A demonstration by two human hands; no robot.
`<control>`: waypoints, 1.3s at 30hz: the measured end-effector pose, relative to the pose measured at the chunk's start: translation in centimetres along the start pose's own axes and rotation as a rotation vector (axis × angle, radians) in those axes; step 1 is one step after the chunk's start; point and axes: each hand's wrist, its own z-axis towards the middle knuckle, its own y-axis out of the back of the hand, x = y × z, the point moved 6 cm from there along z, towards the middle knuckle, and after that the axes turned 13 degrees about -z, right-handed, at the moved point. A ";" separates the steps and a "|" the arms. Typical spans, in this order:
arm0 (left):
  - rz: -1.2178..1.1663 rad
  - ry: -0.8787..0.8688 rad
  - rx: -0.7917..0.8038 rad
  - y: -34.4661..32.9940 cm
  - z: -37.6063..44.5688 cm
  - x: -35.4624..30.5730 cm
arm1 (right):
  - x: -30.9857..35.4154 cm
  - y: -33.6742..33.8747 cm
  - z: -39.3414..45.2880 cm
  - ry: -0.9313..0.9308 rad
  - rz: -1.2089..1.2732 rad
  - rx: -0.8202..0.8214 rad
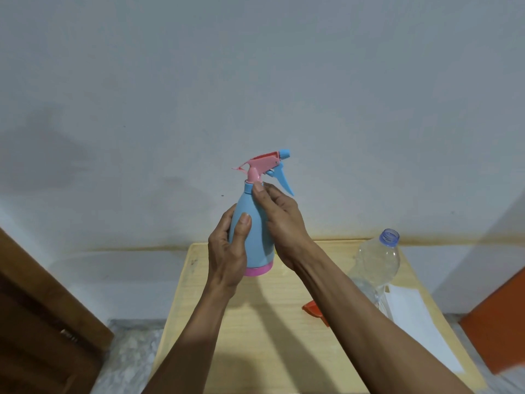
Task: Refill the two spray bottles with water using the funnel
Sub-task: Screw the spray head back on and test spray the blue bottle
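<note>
While the left hand (227, 251) grips the spray bottle (254, 231) body, the right hand (279, 220) pinches its collar; smooth plastic, probably light, so hold the wide belly firmly.

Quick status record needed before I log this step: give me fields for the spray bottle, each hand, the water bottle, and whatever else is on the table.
spray bottle: blue, pink base, held upright above the table, pink trigger head still on
left hand: grips the bottle body
right hand: fingers pinch the collar below the trigger head
water bottle: clear plastic, uncapped, standing on the table at right
table: light wood
orange item: partly hidden by the right forearm, possibly the funnel
white sheet: lies flat at right
</note>
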 end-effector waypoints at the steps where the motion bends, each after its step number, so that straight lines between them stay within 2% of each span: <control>1: 0.002 -0.003 0.002 0.0 0.0 0.0 | 0.0 0.1 0.0 -0.001 0.010 -0.015; 11: 0.012 -0.021 -0.008 0.0 0.2 -0.4 | 0.4 0.6 0.5 0.007 0.077 0.012; 18: 0.013 0.004 0.014 0.4 0.0 -0.3 | 1.3 1.9 1.6 0.104 -0.044 0.013; 22: 0.014 0.001 0.043 0.2 0.0 -0.5 | 1.7 1.8 1.7 0.082 -0.044 0.178; 27: -0.015 0.001 0.073 0.1 -0.1 -0.8 | 2.3 2.7 2.1 0.114 -0.037 0.104; 31: -0.029 0.005 0.110 0.0 -0.2 -0.9 | 3.1 2.7 1.6 0.161 -0.131 0.245; 37: -0.021 0.013 0.092 0.0 -0.6 -0.2 | 3.7 2.7 1.4 0.238 -0.322 0.114; 39: -0.044 0.017 0.111 -0.1 -0.7 -0.2 | 3.7 2.9 1.4 0.245 -0.330 0.123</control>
